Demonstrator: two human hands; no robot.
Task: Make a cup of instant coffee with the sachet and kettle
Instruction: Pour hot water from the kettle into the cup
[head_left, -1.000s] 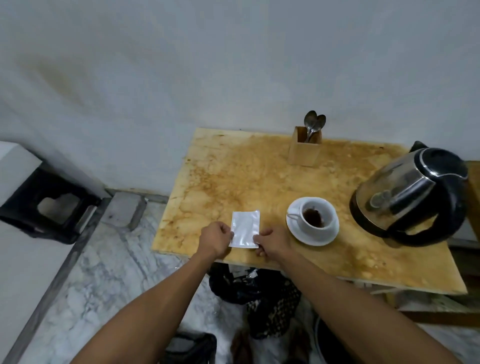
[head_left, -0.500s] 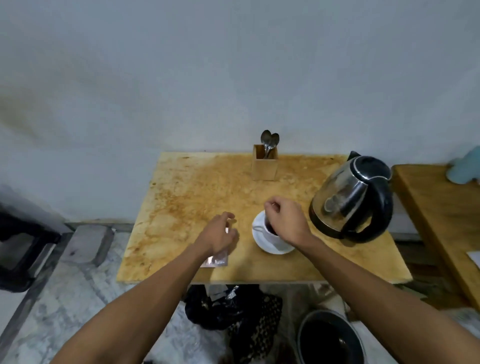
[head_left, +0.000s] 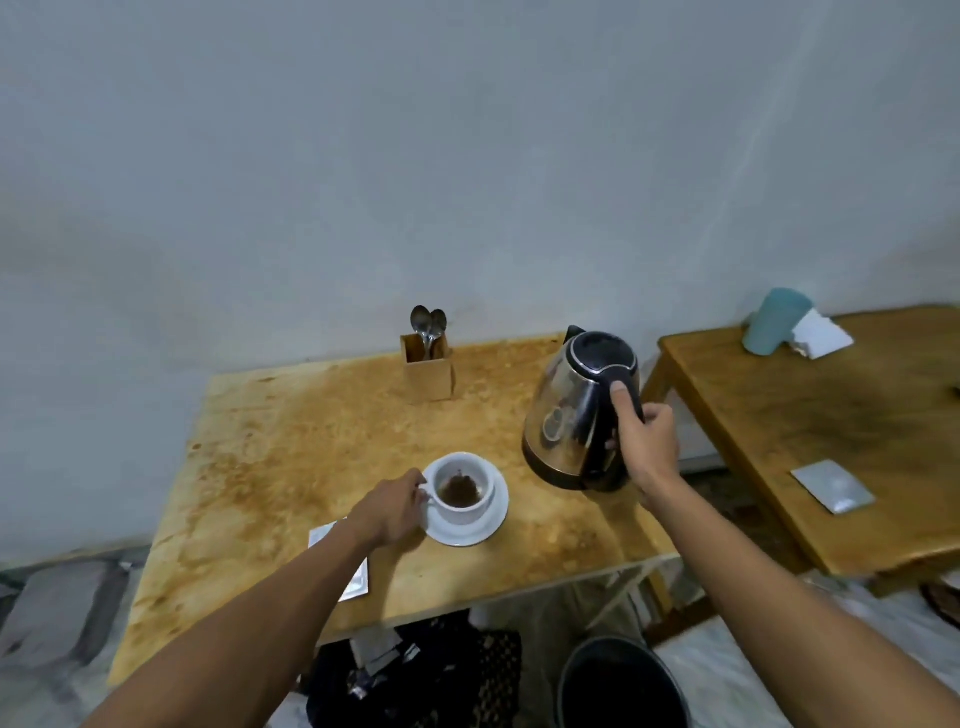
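A white cup (head_left: 462, 488) with brown coffee powder in its bottom stands on a white saucer (head_left: 488, 527) on the stained wooden table (head_left: 291, 447). My left hand (head_left: 392, 512) grips the cup's handle on its left side. The steel kettle (head_left: 576, 410) with a black lid stands upright to the right of the cup. My right hand (head_left: 644, 441) is closed around its black handle, thumb on top. The silver sachet (head_left: 356, 582) lies flat near the table's front edge, mostly hidden under my left forearm.
A wooden holder (head_left: 428, 366) with two spoons stands at the table's back. A second wooden table (head_left: 831, 415) on the right carries a teal cup (head_left: 774, 322), a white paper and another silver sachet (head_left: 834, 486). A black bucket (head_left: 618, 680) and dark bags sit below.
My left hand let go of the sachet and took the cup's handle. My right hand moved from the cup to the kettle's handle. The view shifted right and back.
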